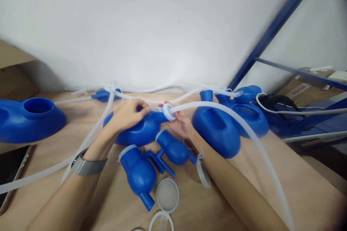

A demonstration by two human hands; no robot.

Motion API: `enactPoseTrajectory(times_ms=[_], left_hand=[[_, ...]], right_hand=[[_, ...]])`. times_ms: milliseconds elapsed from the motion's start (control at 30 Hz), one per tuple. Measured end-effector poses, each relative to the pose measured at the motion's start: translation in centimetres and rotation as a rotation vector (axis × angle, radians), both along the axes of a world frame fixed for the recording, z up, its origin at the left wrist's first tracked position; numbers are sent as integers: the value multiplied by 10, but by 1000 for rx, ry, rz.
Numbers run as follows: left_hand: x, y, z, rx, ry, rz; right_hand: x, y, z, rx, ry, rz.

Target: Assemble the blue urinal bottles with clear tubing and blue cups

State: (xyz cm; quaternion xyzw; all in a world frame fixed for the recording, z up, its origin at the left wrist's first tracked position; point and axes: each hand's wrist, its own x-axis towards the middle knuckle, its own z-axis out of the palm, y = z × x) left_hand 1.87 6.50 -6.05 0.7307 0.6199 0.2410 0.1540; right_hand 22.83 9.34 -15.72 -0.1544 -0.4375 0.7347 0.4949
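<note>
My left hand [127, 113] is closed over the top of a blue plastic vessel [138, 131] lying on the table. My right hand [181, 124] pinches a white translucent ring cap [168, 111] at the vessel's spout, where a clear tube [244, 130] joins and runs off to the lower right. A grey watch sits on my left wrist. Two smaller blue bulb-shaped parts [139, 173] [173, 148] lie just below my hands.
More blue vessels sit at the right [217, 130] and far left [29, 119]. Loose translucent lids [167, 195] lie near the front edge. Clear tubes [89, 140] cross the wooden table. A dark phone [12, 168] lies at left. A blue metal frame [273, 29] stands at right.
</note>
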Motion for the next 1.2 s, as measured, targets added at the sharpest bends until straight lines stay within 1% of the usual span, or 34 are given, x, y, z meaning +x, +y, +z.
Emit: enactPoseTrajectory(times_ms=[133,267,367,467,600,700,867,1067,1200], left_hand=[[-1,0,0,-4,-24,-25],[-3,1,-4,4,-28,-42],[-5,3,-8,9,-34,-36],[-5,4,-10,10,-36,-40],[-5,4,-12,10,-22,-35],[-5,3,-12,8,-20,-30],[-4,2,-11,2,-6,-15],[-1,1,-7,-2,5,-4],[-1,0,-4,-6,-4,-5]], right_hand=[[1,0,3,11,5,23],[-6,-1,16,2,-41,7],[-15,-3,29,-101,-66,-52],[-22,-6,34,-197,19,-96],[-26,-10,34,-230,94,-124],[-27,-12,33,-238,99,-154],[-26,-14,33,-195,78,-172],[-22,-11,27,-139,59,-125],[-15,-5,17,-63,77,-37]])
